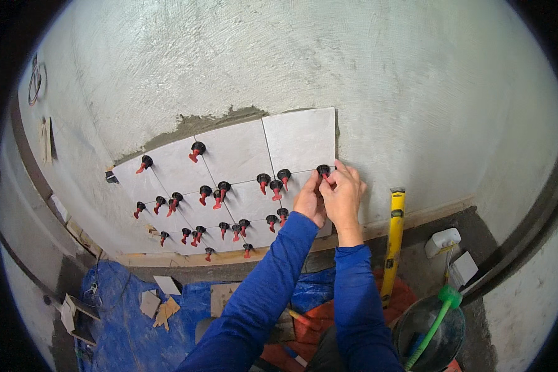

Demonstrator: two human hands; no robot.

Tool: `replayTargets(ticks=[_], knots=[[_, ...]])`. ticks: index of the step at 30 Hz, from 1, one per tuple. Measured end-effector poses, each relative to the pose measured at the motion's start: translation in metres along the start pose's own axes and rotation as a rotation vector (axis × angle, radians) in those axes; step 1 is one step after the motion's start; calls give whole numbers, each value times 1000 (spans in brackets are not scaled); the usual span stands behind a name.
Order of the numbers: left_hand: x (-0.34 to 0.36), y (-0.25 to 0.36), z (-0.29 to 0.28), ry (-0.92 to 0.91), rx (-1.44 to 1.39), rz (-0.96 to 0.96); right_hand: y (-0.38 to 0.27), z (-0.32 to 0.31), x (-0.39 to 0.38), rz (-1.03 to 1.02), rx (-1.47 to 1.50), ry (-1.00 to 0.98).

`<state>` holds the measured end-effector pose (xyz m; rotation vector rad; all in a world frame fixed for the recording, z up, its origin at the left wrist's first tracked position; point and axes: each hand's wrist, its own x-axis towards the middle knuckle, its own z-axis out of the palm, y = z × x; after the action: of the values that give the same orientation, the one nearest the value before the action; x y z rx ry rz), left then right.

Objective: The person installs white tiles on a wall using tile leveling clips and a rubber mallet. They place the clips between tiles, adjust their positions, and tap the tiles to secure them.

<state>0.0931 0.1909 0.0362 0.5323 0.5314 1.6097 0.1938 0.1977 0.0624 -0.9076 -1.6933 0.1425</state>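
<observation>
The right hand (343, 197) is pinched on a red-handled black tile-leveling clip (323, 168) under the upper-right tile (301, 139); the left hand (310, 203) curls beside it — its closure I cannot tell. The left sleeve (266, 266) hides lower tiles — a yellow spirit level (393, 245) stands rightward.
</observation>
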Motion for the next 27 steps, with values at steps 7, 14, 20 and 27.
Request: replayTargets(ticks=[7, 14, 20, 27], knots=[[3, 1, 3, -70, -59, -77, 0, 2, 0, -4, 37, 15], [5, -2, 4, -93, -94, -44, -1, -2, 1, 19, 38, -23], [4, -3, 6, -89, -83, -2, 1, -2, 1, 6, 51, -15], [10, -3, 3, -74, -104, -38, 0, 1, 0, -24, -4, 2]])
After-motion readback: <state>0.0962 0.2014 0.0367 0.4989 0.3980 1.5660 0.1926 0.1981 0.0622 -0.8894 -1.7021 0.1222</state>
